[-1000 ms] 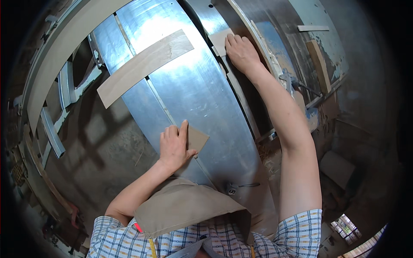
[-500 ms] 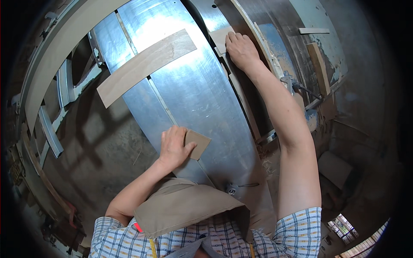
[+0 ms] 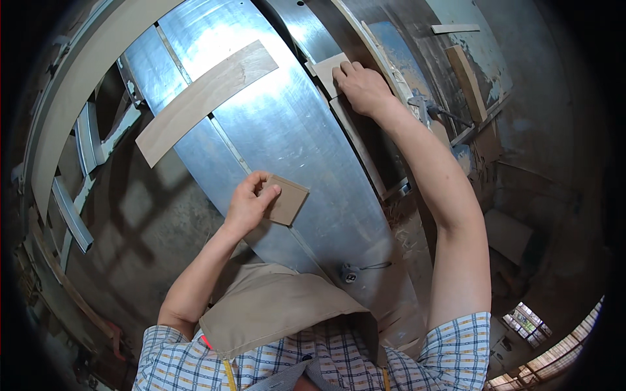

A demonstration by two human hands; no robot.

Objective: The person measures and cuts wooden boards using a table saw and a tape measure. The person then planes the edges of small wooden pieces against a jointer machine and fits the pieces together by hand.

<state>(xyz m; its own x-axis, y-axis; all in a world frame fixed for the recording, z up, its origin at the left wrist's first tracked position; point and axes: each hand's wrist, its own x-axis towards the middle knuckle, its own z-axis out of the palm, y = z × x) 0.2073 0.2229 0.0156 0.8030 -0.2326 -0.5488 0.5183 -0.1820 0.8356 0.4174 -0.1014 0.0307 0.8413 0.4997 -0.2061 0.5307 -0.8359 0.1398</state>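
Observation:
My left hand (image 3: 246,203) is closed on a small square brown board (image 3: 288,201), thumb on top and the other fingers partly hidden at its edge. The board's edge looks layered, so I cannot tell whether it is one piece or a stack. It is over the near part of the shiny metal table (image 3: 287,124). Farther off, at the table's right side, my right hand (image 3: 364,90) has bent fingers pressed on a pale flat wood piece (image 3: 330,73). That piece lies beside a long raised wooden edge (image 3: 373,44).
A long thin plywood strip (image 3: 207,98) lies across the table, overhanging its left edge. Near my apron (image 3: 280,303) sits a small tape measure (image 3: 350,274) with a dark strap. A clamp-like metal tool (image 3: 424,104) and a wood block (image 3: 467,83) lie to the right.
My right hand and the pale wood piece have come nearer along the table's side. My left hand now has its thumb over the brown board, which is turned slightly. The whole view has shifted a little.

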